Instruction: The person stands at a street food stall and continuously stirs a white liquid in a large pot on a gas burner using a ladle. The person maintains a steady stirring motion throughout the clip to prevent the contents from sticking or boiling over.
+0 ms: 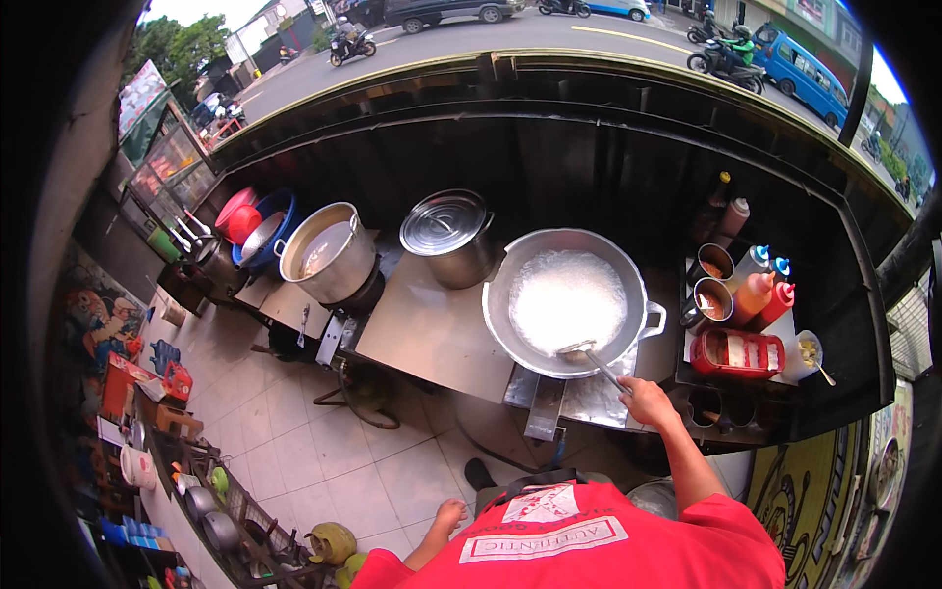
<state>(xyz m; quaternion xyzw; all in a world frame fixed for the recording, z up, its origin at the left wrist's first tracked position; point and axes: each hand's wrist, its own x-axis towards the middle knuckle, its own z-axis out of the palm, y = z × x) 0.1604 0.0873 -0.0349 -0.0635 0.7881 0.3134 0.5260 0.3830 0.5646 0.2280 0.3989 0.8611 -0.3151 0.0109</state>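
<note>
My right hand (649,402) grips the long handle of a metal cooking utensil (605,368), either a spatula or a ladle. Its head dips into the near side of a large aluminium wok (500,324), where it is partly hidden. Bright, bubbling liquid (567,294) fills the middle of the wok, which sits on a burner behind a foil-like metal sheet (596,401). Down by my body, away from the counter, my left hand (450,514) is loosely curled with nothing visible in it. Left of the wok, a lidded steel pot (450,239) stands on the counter.
A big open pot (335,265) rests on a burner further left. At right are squeeze bottles (752,298), steel cups of red-orange seasoning (712,302), a red container (737,353) and a cup with a spoon (806,353). A gas cylinder (330,543) stands behind my left side.
</note>
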